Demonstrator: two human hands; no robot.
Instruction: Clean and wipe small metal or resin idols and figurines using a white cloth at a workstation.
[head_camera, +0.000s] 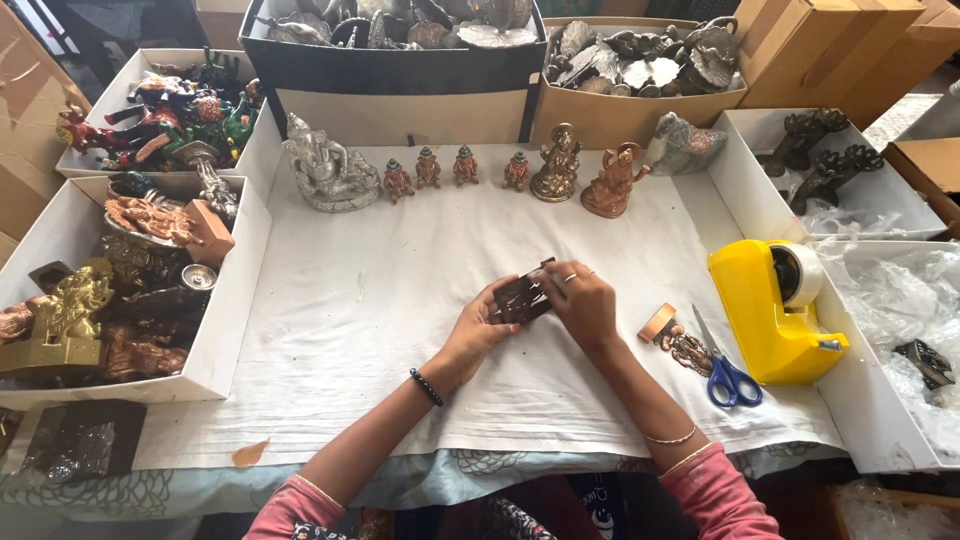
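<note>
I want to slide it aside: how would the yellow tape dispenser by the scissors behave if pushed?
The yellow tape dispenser looks blocky with a broad flat base, so it probably slides rather than tips. It likely feels heavy for its size. On the white cloth it may drag and bunch the fabric, nudging the scissors.

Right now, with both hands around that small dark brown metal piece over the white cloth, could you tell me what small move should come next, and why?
Probably lower the small dark brown metal piece onto the white cloth: the left hand and right hand hold it just above bare fabric, and the blue-handled scissors and yellow tape dispenser lie right of them.
</note>
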